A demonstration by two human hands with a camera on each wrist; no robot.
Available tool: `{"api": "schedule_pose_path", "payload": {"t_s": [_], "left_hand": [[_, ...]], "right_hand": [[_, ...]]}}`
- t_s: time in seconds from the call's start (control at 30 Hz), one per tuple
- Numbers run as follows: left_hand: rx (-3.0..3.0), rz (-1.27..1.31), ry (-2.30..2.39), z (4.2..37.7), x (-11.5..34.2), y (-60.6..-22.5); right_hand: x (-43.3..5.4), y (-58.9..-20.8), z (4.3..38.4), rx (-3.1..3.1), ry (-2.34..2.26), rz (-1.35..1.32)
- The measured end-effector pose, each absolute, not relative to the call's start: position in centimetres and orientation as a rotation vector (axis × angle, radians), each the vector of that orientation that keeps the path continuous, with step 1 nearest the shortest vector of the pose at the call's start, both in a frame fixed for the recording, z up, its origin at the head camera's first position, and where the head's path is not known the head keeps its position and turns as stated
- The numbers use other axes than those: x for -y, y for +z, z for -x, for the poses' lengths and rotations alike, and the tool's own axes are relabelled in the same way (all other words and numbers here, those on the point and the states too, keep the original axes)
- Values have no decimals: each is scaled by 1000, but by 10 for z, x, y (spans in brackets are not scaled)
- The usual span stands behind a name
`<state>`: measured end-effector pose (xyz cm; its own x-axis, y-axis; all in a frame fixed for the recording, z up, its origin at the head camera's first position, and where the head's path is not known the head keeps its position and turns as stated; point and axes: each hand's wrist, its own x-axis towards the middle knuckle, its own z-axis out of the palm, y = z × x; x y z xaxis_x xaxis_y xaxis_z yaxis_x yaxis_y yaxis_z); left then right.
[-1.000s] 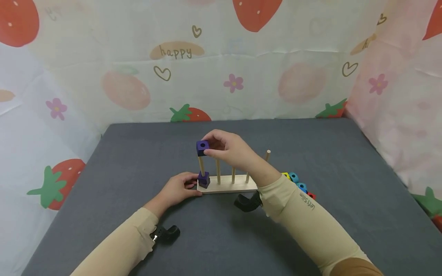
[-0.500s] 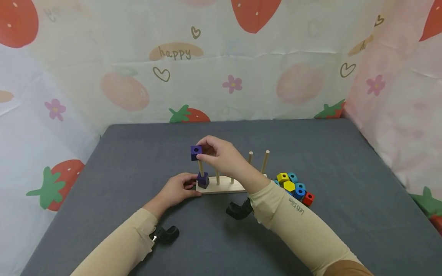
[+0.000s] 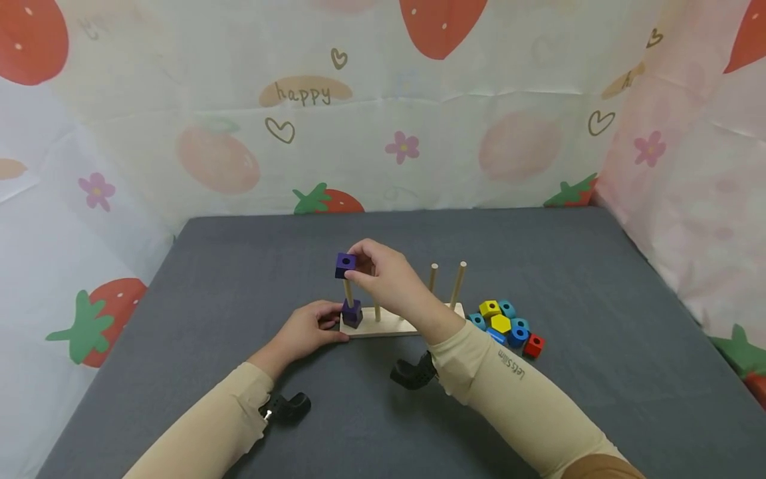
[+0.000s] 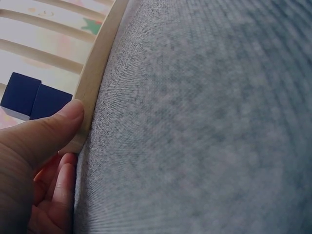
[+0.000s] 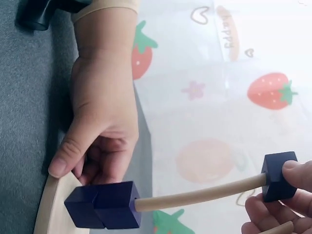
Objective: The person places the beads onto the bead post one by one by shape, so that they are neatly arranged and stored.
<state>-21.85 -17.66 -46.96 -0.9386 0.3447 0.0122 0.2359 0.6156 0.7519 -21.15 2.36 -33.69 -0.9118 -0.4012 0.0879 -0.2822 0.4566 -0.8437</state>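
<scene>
A purple cube (image 3: 344, 265) with a hole in its top is pinched between the thumb and fingers of my right hand (image 3: 385, 276). It is at the upper end of the leftmost peg (image 5: 204, 192) of a wooden peg board (image 3: 372, 326); the peg's tip is hidden by the cube in the right wrist view. Two purple blocks (image 5: 117, 204) sit stacked at the foot of that peg. With thumb at the front edge and fingers curled at the end, my left hand (image 3: 304, 331) grips the board's left end.
Right of the board lies a cluster of yellow blocks (image 3: 501, 324), blue blocks (image 3: 518, 336) and a red block (image 3: 534, 345). More upright pegs (image 3: 457, 285) stand along the board. Patterned cloth (image 3: 443, 120) hangs behind the grey table (image 3: 239, 266).
My right hand has lowered the purple cube slightly and shifted it left, then a little back right, over the leftmost peg. My left hand keeps its hold on the board.
</scene>
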Motion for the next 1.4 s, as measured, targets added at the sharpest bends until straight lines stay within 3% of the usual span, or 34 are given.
{"api": "schedule_pose_path", "payload": {"t_s": [0.63, 1.4], "left_hand": [[-2708, -465, 1210, 216, 176, -468], [-2733, -495, 1195, 216, 176, -469]], "right_hand": [[-13, -369, 201, -2535, -1726, 338], [-10, -413, 203, -2486, -1744, 187]]}}
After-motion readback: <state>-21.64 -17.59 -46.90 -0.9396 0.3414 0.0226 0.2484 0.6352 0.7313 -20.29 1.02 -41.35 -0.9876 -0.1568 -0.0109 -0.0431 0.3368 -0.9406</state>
